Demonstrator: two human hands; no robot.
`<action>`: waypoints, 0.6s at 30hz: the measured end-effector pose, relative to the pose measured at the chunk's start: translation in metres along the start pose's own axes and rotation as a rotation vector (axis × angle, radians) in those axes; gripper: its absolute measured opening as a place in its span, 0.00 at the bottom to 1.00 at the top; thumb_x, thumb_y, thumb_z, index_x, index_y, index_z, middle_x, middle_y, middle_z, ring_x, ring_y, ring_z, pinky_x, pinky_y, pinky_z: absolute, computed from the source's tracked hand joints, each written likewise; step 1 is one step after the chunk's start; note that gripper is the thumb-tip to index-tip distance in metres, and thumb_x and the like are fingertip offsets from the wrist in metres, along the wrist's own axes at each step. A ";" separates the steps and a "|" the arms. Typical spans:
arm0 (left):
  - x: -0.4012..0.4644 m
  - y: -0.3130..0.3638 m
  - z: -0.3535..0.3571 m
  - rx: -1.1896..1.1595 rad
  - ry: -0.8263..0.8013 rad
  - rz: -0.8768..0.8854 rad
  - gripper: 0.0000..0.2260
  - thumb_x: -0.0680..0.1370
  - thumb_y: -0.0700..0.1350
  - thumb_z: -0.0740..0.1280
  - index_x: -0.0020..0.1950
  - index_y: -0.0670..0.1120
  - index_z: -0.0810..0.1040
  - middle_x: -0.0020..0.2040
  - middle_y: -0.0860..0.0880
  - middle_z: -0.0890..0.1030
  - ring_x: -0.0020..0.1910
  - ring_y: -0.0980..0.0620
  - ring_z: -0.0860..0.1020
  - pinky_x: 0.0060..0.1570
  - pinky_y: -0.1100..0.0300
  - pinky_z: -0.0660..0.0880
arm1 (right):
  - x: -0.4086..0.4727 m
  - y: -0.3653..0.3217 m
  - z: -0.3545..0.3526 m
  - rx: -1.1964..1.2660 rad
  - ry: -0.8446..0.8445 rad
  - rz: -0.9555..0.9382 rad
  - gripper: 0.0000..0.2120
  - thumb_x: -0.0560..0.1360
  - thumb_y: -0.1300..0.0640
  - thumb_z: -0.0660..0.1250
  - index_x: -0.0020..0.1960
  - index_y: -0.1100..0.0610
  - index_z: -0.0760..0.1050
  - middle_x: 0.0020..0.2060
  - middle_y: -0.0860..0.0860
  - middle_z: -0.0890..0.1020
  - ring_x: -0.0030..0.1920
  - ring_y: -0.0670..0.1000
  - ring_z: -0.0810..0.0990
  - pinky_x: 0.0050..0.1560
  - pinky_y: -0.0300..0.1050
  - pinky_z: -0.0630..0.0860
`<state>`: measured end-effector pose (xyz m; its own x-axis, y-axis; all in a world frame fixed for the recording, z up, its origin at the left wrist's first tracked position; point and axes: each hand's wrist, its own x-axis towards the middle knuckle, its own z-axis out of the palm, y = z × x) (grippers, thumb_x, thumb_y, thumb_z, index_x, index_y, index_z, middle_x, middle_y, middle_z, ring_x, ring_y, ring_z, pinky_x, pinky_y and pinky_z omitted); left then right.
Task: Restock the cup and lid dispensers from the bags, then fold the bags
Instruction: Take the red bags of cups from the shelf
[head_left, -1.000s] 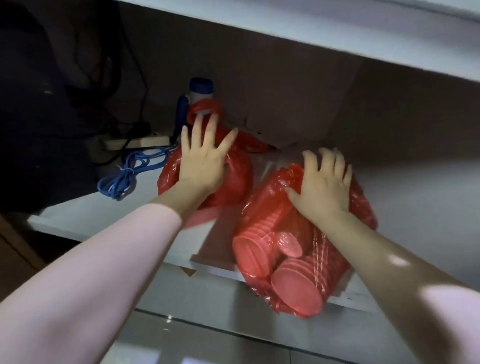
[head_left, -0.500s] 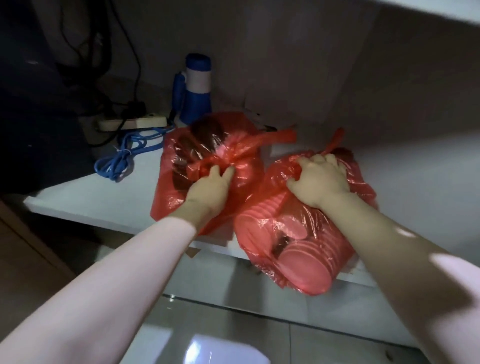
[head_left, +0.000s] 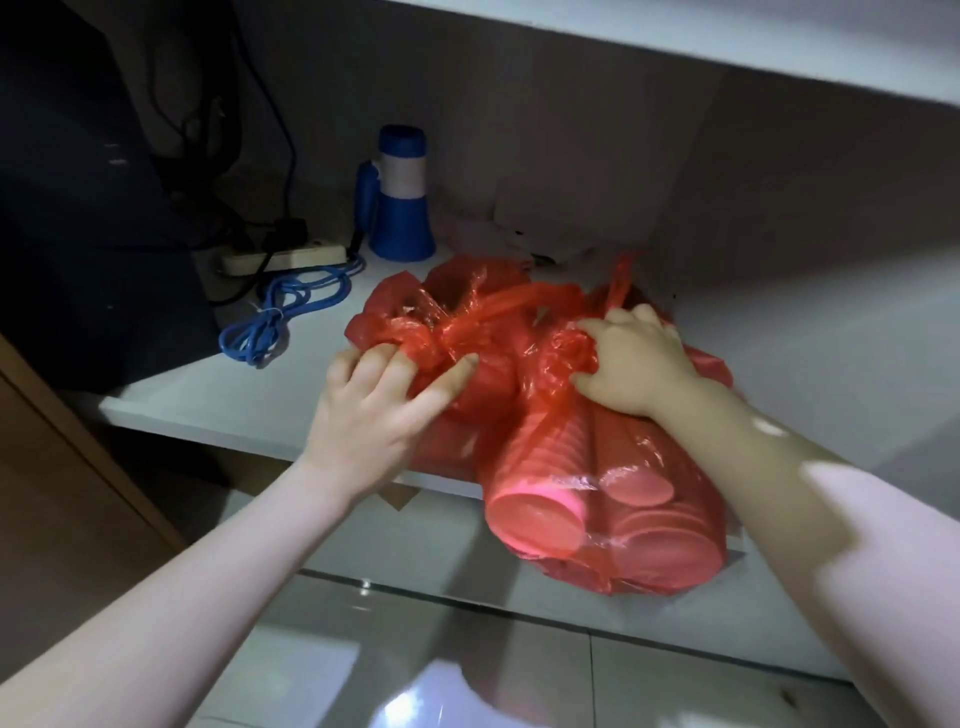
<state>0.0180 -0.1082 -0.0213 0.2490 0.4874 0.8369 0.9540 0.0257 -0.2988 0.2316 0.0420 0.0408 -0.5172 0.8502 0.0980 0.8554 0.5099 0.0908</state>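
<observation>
Two red translucent plastic bags lie on a low white shelf (head_left: 208, 395). The left bag (head_left: 415, 306) is knotted at its top, and my left hand (head_left: 379, 400) grips that bunched knot with curled fingers. The right bag (head_left: 613, 499) holds stacks of cups lying on their sides and hangs over the shelf's front edge. My right hand (head_left: 634, 358) clutches the gathered plastic at its top. What the left bag holds is hidden by the crumpled film.
A blue and white megaphone (head_left: 400, 197) stands at the back of the shelf. A white power strip (head_left: 285, 257) and a coiled blue cable (head_left: 283, 317) lie to the left, beside a dark box (head_left: 78, 208). Tiled floor (head_left: 415, 649) lies below.
Both hands went from lying flat on the bags to gripping their gathered tops. The bags have slid forward toward the shelf's front edge, uncovering the megaphone.
</observation>
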 end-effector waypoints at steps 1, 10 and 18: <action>0.002 0.000 -0.004 0.004 0.039 0.009 0.23 0.66 0.44 0.77 0.61 0.54 0.80 0.46 0.46 0.69 0.44 0.45 0.69 0.41 0.52 0.65 | 0.001 -0.002 0.000 -0.015 -0.004 -0.003 0.31 0.71 0.42 0.67 0.71 0.50 0.67 0.61 0.52 0.72 0.62 0.56 0.65 0.63 0.54 0.63; 0.041 0.001 -0.003 -0.036 0.222 -0.076 0.12 0.75 0.48 0.69 0.59 0.53 0.82 0.57 0.45 0.68 0.53 0.43 0.68 0.49 0.48 0.68 | 0.009 -0.026 0.017 -0.074 0.049 -0.003 0.25 0.68 0.54 0.70 0.64 0.54 0.69 0.60 0.55 0.68 0.62 0.58 0.64 0.64 0.54 0.60; 0.032 0.015 0.057 -0.015 -0.727 -0.123 0.36 0.76 0.52 0.64 0.77 0.58 0.45 0.78 0.41 0.40 0.74 0.33 0.52 0.70 0.34 0.49 | -0.001 -0.018 0.019 -0.123 -0.073 -0.027 0.26 0.71 0.57 0.65 0.67 0.50 0.63 0.68 0.50 0.70 0.73 0.61 0.57 0.67 0.60 0.54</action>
<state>0.0309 -0.0425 -0.0249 -0.0286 0.9373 0.3474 0.9714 0.1081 -0.2115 0.2171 0.0344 0.0202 -0.5325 0.8462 0.0216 0.8292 0.5163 0.2139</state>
